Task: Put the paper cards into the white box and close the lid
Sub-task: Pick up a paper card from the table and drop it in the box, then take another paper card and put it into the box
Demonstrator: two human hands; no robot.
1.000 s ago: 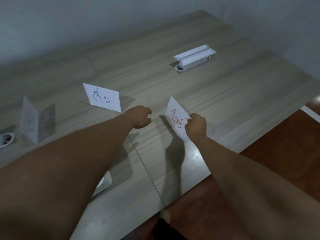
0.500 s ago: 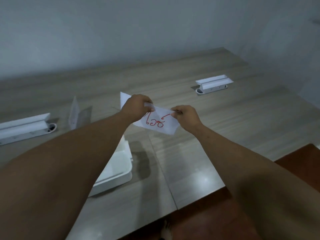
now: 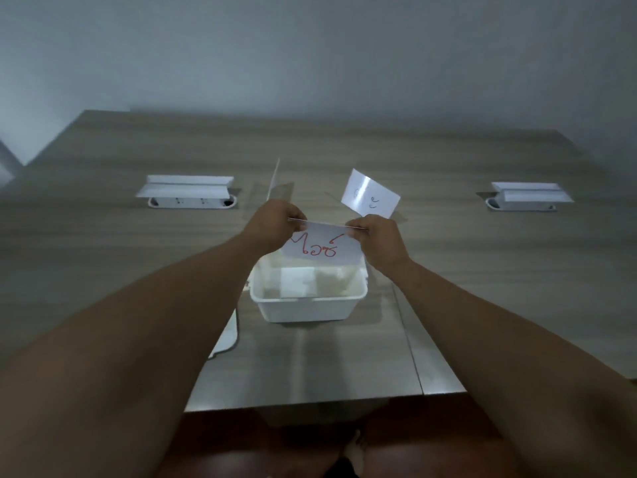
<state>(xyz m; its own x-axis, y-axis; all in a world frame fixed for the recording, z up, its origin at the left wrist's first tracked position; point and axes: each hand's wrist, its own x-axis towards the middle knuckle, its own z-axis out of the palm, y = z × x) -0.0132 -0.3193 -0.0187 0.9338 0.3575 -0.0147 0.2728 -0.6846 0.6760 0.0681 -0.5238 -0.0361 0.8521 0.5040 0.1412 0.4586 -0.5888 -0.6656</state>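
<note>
I hold a white paper card with red writing (image 3: pixel 319 248) by its top corners, my left hand (image 3: pixel 275 225) on one side and my right hand (image 3: pixel 377 241) on the other. It hangs just above the far rim of the open white box (image 3: pixel 306 307), which stands on the table in front of me. Some white paper lies inside the box. Behind my hands a second card (image 3: pixel 370 198) stands tilted, and a third card (image 3: pixel 274 181) shows edge-on. The box lid (image 3: pixel 227 336) lies flat left of the box, mostly hidden by my left forearm.
Two white cable-outlet covers are set in the wooden table, one at the far left (image 3: pixel 188 193) and one at the far right (image 3: pixel 527 198). The table's near edge (image 3: pixel 310 403) runs just below the box, with brown floor beyond it.
Both hands carried the red-lettered card leftward over the open box, and my head turned so the box is now centred. One second ago only my right hand held the card.
</note>
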